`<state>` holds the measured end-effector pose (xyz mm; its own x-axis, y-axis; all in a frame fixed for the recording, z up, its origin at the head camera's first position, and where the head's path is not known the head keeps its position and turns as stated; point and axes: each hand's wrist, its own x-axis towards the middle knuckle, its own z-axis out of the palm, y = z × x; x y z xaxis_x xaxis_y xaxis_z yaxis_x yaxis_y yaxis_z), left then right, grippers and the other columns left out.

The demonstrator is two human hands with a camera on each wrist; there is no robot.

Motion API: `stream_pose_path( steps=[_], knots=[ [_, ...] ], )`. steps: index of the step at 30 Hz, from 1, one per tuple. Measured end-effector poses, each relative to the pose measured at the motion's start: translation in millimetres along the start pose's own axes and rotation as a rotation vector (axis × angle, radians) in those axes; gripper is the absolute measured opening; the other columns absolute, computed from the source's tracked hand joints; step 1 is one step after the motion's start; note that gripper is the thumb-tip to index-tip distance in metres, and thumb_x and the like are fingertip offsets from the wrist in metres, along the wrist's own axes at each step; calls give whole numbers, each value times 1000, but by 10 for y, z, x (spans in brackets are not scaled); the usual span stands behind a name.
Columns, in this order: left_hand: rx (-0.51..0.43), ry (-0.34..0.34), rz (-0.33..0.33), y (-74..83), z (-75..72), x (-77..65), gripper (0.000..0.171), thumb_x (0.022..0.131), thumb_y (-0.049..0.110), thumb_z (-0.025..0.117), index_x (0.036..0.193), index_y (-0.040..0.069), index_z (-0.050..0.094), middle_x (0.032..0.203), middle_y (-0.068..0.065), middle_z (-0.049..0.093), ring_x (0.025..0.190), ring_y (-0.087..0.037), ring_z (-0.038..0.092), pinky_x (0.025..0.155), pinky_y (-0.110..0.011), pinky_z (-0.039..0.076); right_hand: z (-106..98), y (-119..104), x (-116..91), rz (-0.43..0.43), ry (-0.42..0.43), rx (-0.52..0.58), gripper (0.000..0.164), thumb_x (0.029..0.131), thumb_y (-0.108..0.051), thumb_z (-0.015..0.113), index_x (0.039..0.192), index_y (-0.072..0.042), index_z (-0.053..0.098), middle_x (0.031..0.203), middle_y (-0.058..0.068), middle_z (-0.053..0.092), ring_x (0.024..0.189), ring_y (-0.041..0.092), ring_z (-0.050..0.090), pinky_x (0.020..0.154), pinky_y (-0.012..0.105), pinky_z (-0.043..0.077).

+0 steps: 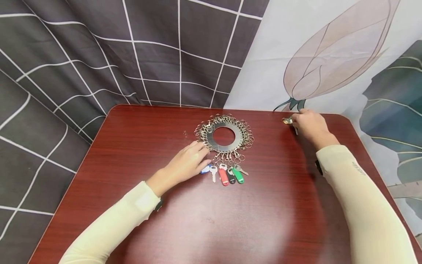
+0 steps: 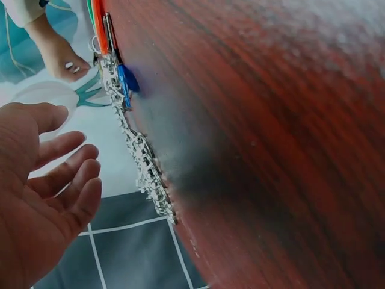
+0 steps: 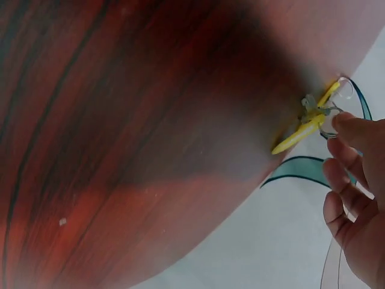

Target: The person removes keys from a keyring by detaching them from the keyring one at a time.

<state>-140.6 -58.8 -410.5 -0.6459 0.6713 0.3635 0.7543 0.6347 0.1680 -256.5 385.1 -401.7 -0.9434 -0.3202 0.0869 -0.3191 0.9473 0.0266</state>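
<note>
A flat metal ring (image 1: 225, 148) with many small clips and split rings round its rim lies on the table. My left hand (image 1: 188, 161) is at its near left edge, fingers loosely bent and holding nothing; the left wrist view shows it apart from the clips. In front of the ring lie keys with a blue tag (image 1: 206, 169), a red tag (image 1: 223, 176), a black tag (image 1: 231, 178) and a green tag (image 1: 238, 176). At the far right, my right hand (image 1: 310, 126) pinches a small split ring (image 3: 329, 125) joined to yellow key tags (image 3: 298, 136) and a key.
The reddish-brown wooden table (image 1: 230, 220) has rounded far corners. Behind it hang a dark grid-patterned cloth (image 1: 155, 62) and a pale cloth with a large printed flower (image 1: 336, 55). The yellow tags are close to the table's far edge.
</note>
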Motion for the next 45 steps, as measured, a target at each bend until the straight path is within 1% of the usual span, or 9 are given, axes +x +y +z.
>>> stream_pose_path(
  steps=[7, 13, 18, 22, 27, 30, 33, 37, 45],
  knots=[
    [-19, -3, -4, -3, 19, -13, 18, 88, 22, 68, 91, 4, 65, 94, -8, 62, 89, -26, 54, 81, -39, 50, 53, -38, 3, 21, -19, -14, 13, 88, -6, 64, 100, -3, 68, 89, 22, 58, 79, 42, 53, 64, 59, 48],
    [-48, -11, -31, -39, 71, -6, 27, 88, 25, 68, 105, 4, 67, 104, -8, 65, 99, -26, 56, 88, -42, 50, 29, -133, -30, 51, 0, 43, 20, 88, -9, 64, 106, 0, 63, 100, 27, 60, 85, 47, 57, 68, 63, 49],
    [-93, -17, -66, -72, 103, 9, 32, 89, 26, 68, 113, 5, 67, 111, -7, 66, 109, -26, 57, 95, -46, 49, -67, -453, -38, 2, 52, 126, 28, 89, -15, 64, 111, 2, 58, 104, 26, 60, 95, 46, 58, 77, 63, 49],
    [-127, -10, -85, -67, 102, 33, 30, 89, 26, 68, 111, 5, 68, 112, -7, 66, 111, -26, 57, 95, -47, 48, -100, -845, -67, -84, 45, 264, 30, 89, -20, 66, 111, 0, 60, 104, 20, 63, 96, 37, 60, 83, 56, 50],
    [-157, -8, -106, -39, 92, 75, 29, 88, 25, 70, 110, 6, 69, 109, -7, 67, 108, -25, 57, 95, -46, 48, -94, -1342, -162, -213, 18, 410, 24, 87, -20, 70, 104, -4, 64, 92, 8, 66, 82, 22, 62, 73, 42, 55],
    [-167, -15, -117, -24, 95, 96, 30, 88, 25, 70, 110, 5, 69, 110, -8, 68, 108, -25, 57, 96, -45, 47, -83, -1552, -208, -282, 10, 468, 19, 87, -18, 70, 100, -5, 65, 86, 4, 65, 77, 18, 61, 68, 38, 53],
    [-165, -26, -123, -13, 96, 115, 31, 88, 26, 69, 111, 4, 68, 111, -8, 68, 108, -26, 57, 97, -45, 47, -83, -1690, -243, -333, 2, 510, 16, 86, -17, 70, 96, -6, 66, 81, 1, 65, 73, 16, 60, 66, 36, 52],
    [-172, -32, -131, 7, 99, 140, 32, 88, 26, 69, 111, 3, 68, 111, -9, 68, 108, -26, 57, 97, -44, 48, -72, -1812, -290, -360, -21, 539, 13, 84, -15, 73, 92, -9, 67, 77, -1, 63, 71, 14, 59, 64, 34, 52],
    [-179, -89, -158, 68, 141, 217, 32, 90, 28, 67, 111, 4, 68, 112, -9, 68, 106, -24, 56, 96, -42, 47, -19, -1966, -344, -355, -92, 514, 10, 83, -21, 74, 83, -16, 64, 71, -7, 60, 67, 9, 56, 62, 30, 50]
  ],
)
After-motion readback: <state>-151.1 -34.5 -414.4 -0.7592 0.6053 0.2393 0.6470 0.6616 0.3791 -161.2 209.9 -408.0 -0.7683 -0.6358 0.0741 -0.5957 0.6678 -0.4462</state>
